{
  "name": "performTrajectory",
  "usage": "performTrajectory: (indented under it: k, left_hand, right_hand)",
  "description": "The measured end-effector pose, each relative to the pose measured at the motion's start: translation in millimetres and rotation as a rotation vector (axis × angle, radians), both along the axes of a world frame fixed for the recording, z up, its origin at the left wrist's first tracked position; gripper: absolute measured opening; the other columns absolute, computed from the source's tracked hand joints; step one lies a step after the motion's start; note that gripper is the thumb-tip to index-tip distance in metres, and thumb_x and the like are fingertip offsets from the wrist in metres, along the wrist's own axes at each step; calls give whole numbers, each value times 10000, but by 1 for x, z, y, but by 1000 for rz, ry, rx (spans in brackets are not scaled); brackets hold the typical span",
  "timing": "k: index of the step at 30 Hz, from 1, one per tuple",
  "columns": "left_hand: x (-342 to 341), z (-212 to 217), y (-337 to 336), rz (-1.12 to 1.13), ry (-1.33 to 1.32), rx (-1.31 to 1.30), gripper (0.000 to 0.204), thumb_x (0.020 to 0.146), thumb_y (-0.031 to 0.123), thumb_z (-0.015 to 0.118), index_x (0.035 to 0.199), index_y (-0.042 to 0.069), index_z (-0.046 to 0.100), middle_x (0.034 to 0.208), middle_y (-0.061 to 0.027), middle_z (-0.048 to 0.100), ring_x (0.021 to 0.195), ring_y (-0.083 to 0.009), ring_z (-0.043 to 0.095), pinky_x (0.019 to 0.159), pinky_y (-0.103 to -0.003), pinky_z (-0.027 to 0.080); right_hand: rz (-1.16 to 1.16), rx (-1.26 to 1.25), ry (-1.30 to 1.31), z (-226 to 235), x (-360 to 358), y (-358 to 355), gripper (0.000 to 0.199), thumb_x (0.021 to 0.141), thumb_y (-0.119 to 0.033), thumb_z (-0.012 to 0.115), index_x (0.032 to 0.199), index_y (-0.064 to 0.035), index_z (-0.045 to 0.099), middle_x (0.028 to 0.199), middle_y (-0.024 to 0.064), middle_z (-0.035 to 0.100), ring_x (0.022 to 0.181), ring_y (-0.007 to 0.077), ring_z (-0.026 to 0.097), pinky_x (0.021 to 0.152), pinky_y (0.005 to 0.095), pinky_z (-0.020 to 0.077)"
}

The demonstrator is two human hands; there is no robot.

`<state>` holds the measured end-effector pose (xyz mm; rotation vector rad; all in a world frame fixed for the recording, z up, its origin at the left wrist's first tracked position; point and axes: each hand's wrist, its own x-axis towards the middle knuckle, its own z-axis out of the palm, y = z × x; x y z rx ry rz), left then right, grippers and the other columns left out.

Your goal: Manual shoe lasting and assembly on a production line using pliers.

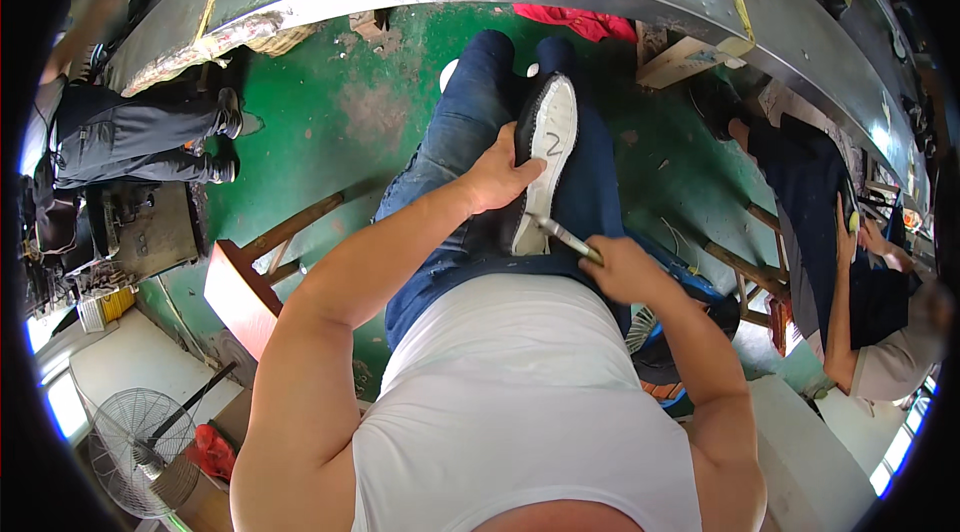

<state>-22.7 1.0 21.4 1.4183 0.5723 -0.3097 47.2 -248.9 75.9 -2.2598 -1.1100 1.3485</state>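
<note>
Resting sole-up on the denim lap, a black shoe point(541, 157) shows its smooth pale sole; left hand point(497, 175) clasps its side; right hand point(622, 269) grips a slim metal tool point(562, 235) touching the heel.

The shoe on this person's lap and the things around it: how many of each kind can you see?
Shoes: 1, the black shoe with pale sole up, under the left hand
Metal tools: 1, the thin tool in the right hand
Fans: 1, the floor fan
Wooden stools: 1, the stool
Total: 4
</note>
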Motion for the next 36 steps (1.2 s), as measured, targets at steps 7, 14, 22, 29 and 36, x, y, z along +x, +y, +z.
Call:
performTrajectory:
  k: [7, 14, 22, 29, 36]
  left_hand:
    - [-44, -16, -26, 76, -67, -193, 976, 962, 129, 621, 1585, 162, -128, 1492, -174, 406, 1335, -236, 432, 1118, -331, 356]
    - [-44, -37, -38, 126, -188, 263, 958, 927, 143, 636, 1591, 82, -53, 1582, -245, 221, 1417, -318, 357, 1166, -353, 299]
    - [-80, -28, -43, -159, -47, 364, 1172, 864, 320, 725, 1548, 38, -184, 1574, -349, 124, 1486, -456, 161, 1218, -433, 191]
    - [-74, 20, -6, 288, -63, -358, 855, 935, 161, 668, 1596, 55, 137, 1562, -205, 346, 1412, -276, 387, 1165, -365, 301]
    - [-73, 161, 94, 448, -489, -440, 773, 870, 24, 656, 1553, 27, 293, 1468, -186, 493, 1278, -319, 553, 1077, -434, 445]
  right_hand:
    - [68, 123, -124, -15, -1, -9, 241, 900, -233, 666, 940, -1, 615, 811, 198, 692, 750, 368, 682, 685, 476, 526]
    - [272, 113, -357, 9, -22, -8, 127, 887, -97, 546, 941, 1, 606, 908, 225, 681, 831, 382, 690, 710, 462, 549]
    - [36, 35, 231, 29, 21, 3, 339, 983, -318, 560, 964, 17, 611, 828, 217, 681, 826, 423, 661, 770, 485, 503]
    - [-116, 186, -50, 5, 57, 38, 462, 1010, -446, 482, 968, -6, 616, 847, 200, 694, 832, 406, 669, 760, 484, 511]
    - [-96, 754, -988, 86, 160, 76, 401, 861, -434, 705, 959, -62, 592, 843, 118, 633, 759, 340, 626, 697, 434, 472]
